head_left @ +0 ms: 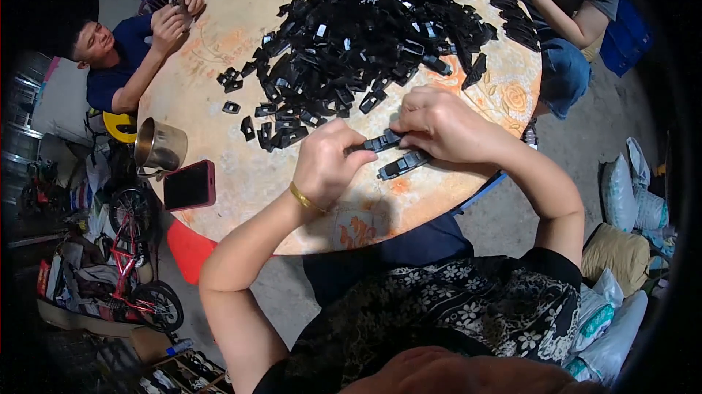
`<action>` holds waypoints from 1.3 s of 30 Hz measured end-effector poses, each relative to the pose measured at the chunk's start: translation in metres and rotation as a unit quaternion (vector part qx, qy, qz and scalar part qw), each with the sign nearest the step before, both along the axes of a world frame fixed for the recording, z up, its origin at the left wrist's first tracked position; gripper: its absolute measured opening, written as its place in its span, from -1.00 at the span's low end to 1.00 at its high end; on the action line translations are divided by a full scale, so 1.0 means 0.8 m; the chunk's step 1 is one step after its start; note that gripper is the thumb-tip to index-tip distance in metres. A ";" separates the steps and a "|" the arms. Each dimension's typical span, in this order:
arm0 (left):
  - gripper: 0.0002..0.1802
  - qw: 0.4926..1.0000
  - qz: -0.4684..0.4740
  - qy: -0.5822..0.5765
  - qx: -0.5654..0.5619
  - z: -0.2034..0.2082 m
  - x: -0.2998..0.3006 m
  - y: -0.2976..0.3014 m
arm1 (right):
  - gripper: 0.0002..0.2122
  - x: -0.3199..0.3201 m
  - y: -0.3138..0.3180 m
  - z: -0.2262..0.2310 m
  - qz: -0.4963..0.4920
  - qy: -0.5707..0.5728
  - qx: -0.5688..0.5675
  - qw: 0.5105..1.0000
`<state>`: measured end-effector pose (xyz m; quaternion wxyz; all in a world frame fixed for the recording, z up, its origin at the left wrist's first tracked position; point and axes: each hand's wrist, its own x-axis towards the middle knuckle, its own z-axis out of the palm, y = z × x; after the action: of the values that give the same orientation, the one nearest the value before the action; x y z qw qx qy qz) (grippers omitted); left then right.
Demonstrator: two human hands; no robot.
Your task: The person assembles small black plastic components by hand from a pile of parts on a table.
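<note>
Over the tabletop (245, 189), mid-frame, my left hand (325, 158) and right hand (442, 125) pinch a black part (381, 142), two-handed handling likely needing steadiness next.

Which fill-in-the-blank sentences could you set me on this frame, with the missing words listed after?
The left hand and right hand both hold a small part coloured ____.
Of the two hands, the one nearer the metal mug is the ____ one.
The phone lies face ____.
The bicycle frame is ____ in colour.
Missing words: black; left; up; red.
</note>
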<state>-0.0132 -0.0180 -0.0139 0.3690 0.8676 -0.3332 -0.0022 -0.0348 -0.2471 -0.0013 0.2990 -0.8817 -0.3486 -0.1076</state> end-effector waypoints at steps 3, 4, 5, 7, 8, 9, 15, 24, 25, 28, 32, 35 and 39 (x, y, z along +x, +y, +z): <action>-0.77 0.999 -0.014 -0.042 -0.022 -0.009 0.004 -0.006 | -0.80 0.014 0.010 -0.008 0.046 0.032 0.018 0.998; -0.77 0.999 -0.012 -0.044 -0.021 -0.006 0.005 -0.005 | -0.80 0.014 0.011 -0.007 0.048 0.030 0.018 0.998; -0.77 0.998 -0.033 -0.052 0.002 -0.002 0.008 -0.005 | -0.81 0.013 0.011 -0.006 0.034 0.036 0.019 0.999; -0.73 0.993 -0.087 -0.013 0.073 0.018 0.020 -0.002 | -0.78 0.008 0.009 -0.006 0.025 0.065 0.031 0.997; -0.73 0.994 -0.084 -0.016 0.073 0.030 0.031 0.000 | -0.78 0.001 0.008 -0.007 0.027 0.061 0.030 0.997; -0.71 0.991 -0.098 0.027 0.086 0.040 0.042 0.003 | -0.65 -0.009 0.008 -0.010 0.040 0.029 0.025 0.998; -0.68 0.954 0.156 -0.228 0.116 0.045 0.165 -0.028 | -0.51 -0.064 0.013 -0.029 -0.033 -0.054 -0.051 0.997; -0.65 0.937 0.211 -0.078 0.268 0.049 0.205 -0.037 | -0.57 -0.165 -0.082 -0.063 -0.408 -0.115 -0.018 0.906; -0.66 0.933 0.222 -0.072 0.273 0.050 0.206 -0.033 | -0.57 -0.176 -0.094 -0.078 -0.431 -0.118 0.006 0.895; -0.74 0.940 0.233 -0.061 0.240 0.044 0.212 -0.009 | -0.56 -0.198 -0.105 -0.112 -0.491 -0.006 0.129 0.861; -0.67 0.970 0.213 -0.082 0.080 0.009 0.233 0.076 | -0.54 -0.176 -0.114 -0.140 -0.456 0.004 0.126 0.881; -0.60 0.949 0.243 0.143 -0.143 0.010 0.205 0.079 | -0.69 -0.162 -0.120 -0.121 -0.467 -0.088 0.085 0.876; -0.58 0.950 0.126 0.231 -0.167 0.049 0.123 0.044 | -0.77 -0.130 -0.101 -0.055 -0.349 -0.198 0.055 0.914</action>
<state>0.0850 0.0173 0.0256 0.5724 0.8044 -0.1228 -0.1007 -0.1387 -0.3280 -0.0450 0.2148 -0.8901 -0.0643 -0.3968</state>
